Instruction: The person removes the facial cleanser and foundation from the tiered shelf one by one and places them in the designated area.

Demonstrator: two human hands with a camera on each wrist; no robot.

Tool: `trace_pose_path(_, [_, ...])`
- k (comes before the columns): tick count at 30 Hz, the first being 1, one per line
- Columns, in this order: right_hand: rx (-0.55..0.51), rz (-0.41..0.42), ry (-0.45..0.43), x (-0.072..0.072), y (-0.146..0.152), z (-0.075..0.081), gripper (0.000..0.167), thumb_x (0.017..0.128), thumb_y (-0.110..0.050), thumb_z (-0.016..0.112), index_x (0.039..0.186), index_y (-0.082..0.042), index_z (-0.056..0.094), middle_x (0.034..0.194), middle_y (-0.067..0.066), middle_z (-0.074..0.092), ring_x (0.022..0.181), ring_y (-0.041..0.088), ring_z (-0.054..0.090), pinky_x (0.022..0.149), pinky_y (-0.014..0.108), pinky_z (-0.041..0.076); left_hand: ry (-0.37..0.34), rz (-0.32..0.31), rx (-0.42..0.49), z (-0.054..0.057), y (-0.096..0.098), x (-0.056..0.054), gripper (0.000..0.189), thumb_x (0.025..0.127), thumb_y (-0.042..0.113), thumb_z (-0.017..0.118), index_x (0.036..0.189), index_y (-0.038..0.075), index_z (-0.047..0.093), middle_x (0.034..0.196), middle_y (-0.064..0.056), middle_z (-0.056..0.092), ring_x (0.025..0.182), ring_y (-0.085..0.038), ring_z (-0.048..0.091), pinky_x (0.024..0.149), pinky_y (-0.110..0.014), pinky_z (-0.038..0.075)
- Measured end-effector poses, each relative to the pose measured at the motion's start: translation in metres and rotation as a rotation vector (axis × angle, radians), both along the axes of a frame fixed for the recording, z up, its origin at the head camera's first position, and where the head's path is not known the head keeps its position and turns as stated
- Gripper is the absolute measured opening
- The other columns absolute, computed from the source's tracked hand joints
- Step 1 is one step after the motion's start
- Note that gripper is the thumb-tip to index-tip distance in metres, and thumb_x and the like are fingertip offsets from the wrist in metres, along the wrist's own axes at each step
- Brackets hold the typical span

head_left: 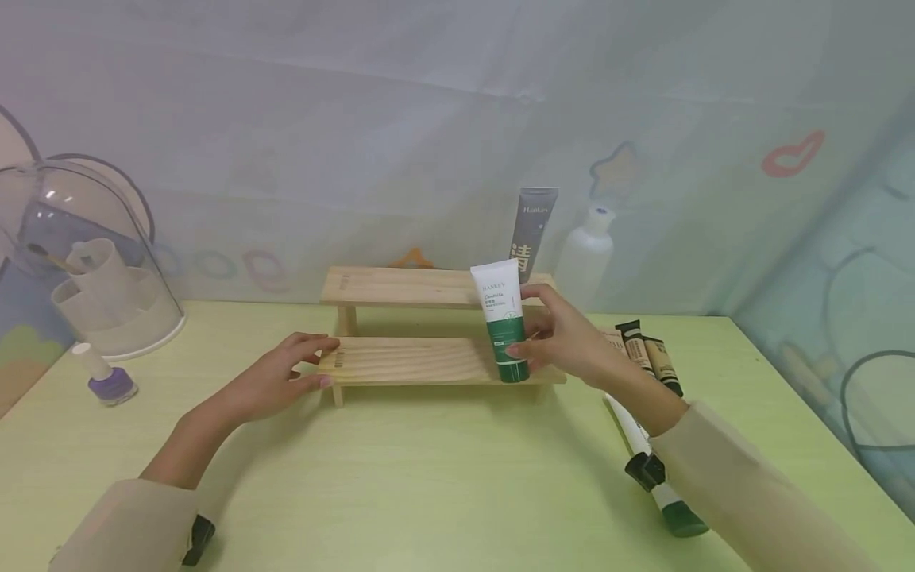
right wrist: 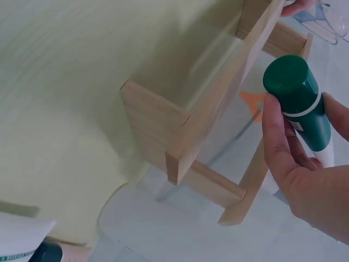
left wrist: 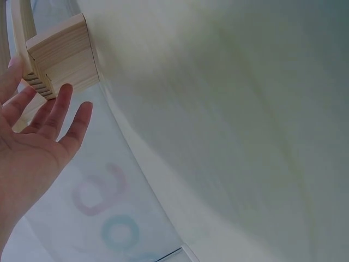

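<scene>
A two-tier wooden shelf [head_left: 407,361] stands at the middle of the table. At the left end of its lower board, my left hand [head_left: 275,381] holds the corners between thumb and fingers. My right hand [head_left: 572,338] grips a white-and-green squeeze tube [head_left: 503,306], cap down, in front of the shelf's right part. The green cap [right wrist: 289,76] shows near the boards in the right wrist view. On the upper board, at the right, a dark grey tube [head_left: 534,226] stands upright, its lower part hidden behind the held tube.
Right of the shelf lie several small tubes [head_left: 661,361] and larger white tubes [head_left: 629,429], partly covered by my right forearm. A white bottle [head_left: 586,254] stands behind. At left are a clear-domed organizer [head_left: 114,318] and a purple nail polish bottle [head_left: 110,385]. A black cap [head_left: 200,536] peeks beside my left sleeve.
</scene>
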State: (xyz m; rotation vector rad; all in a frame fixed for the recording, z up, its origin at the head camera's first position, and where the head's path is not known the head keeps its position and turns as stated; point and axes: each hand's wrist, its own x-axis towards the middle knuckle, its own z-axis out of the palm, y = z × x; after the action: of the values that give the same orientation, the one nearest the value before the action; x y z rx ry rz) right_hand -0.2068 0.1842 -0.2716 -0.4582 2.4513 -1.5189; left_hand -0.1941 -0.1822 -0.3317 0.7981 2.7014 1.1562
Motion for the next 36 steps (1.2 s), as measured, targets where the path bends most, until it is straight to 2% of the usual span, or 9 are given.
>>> trace_pose_path(10, [0.033,-0.03,-0.106,0.008,0.022,-0.001,0.068,0.08,0.0,0.067,0.135,-0.01,0.028,0.093,0.021,0.06,0.078,0.028,0.063,0.067,0.04,0.054,-0.015,0.003,0.007,0.001,0.001,0.001,0.052,0.093,0.017,0.055,0.137,-0.002,0.035,0.133,-0.023,0.032,0.114,-0.041,0.04,0.09,-0.057,0.037])
trace_pose_path(23, [0.122,-0.035,-0.123,0.019,0.055,0.0,0.069,0.081,-0.007,0.07,0.135,-0.01,0.028,0.093,0.018,0.062,0.08,0.027,0.061,0.065,0.04,0.054,-0.018,-0.001,0.005,0.001,0.001,0.002,0.053,0.093,0.019,0.055,0.138,-0.002,0.035,0.134,-0.024,0.03,0.114,-0.041,0.039,0.09,-0.057,0.037])
trace_pose_path(30, [0.175,-0.065,-0.141,0.023,0.078,-0.005,0.068,0.08,-0.011,0.071,0.133,-0.009,0.028,0.094,0.017,0.062,0.077,0.027,0.062,0.066,0.039,0.054,-0.014,0.001,0.001,0.001,0.002,0.002,0.054,0.093,0.02,0.055,0.138,-0.002,0.034,0.135,-0.024,0.03,0.114,-0.041,0.04,0.089,-0.056,0.038])
trace_pose_path(36, [0.174,-0.071,-0.149,0.029,0.1,-0.009,0.072,0.079,-0.01,0.071,0.135,-0.004,0.026,0.087,0.016,0.06,0.075,0.027,0.061,0.064,0.04,0.053,-0.01,0.002,-0.001,0.001,0.002,0.001,0.054,0.093,0.02,0.055,0.138,-0.001,0.034,0.135,-0.023,0.03,0.114,-0.04,0.04,0.089,-0.055,0.039])
